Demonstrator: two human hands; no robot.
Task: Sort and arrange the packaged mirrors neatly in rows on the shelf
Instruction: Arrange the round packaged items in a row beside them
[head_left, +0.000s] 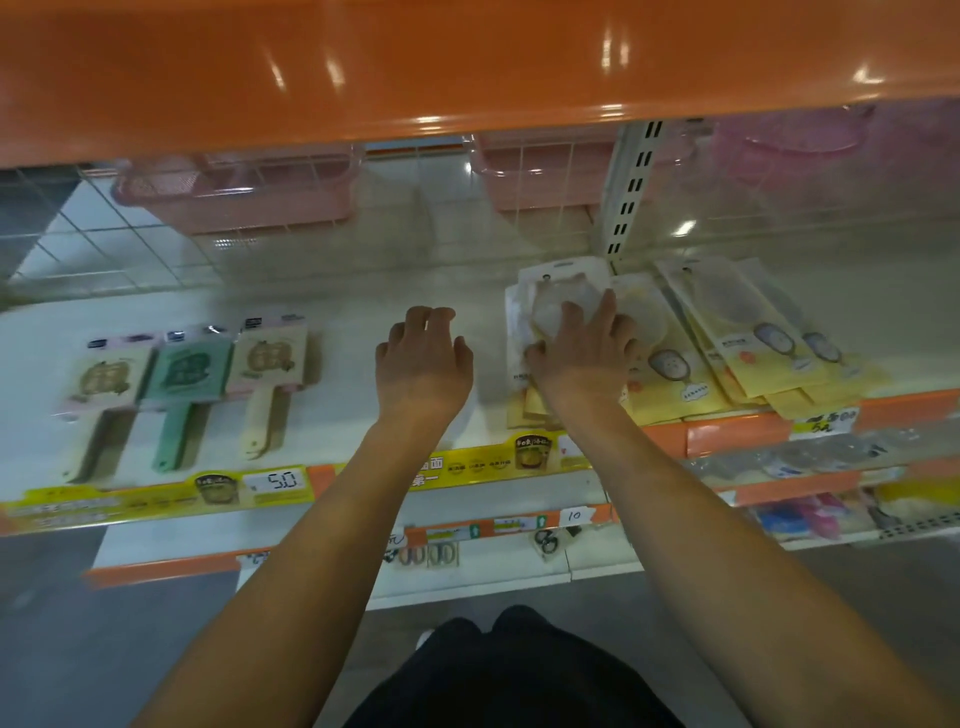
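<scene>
Yellow-carded packaged mirrors lie in overlapping heaps at the right of the shelf, long axes running near to far. The right hand presses flat, fingers spread, on the leftmost heap; the left hand hovers just left over bare shelf, fingers loosely curled, holding nothing. Three heaps, I judge. Far left, three handled packs lie side by side.

At left of frame I count three handled mirrors; at right, my two hands and an overlapping pile of yellow packs, number unclear.
</scene>
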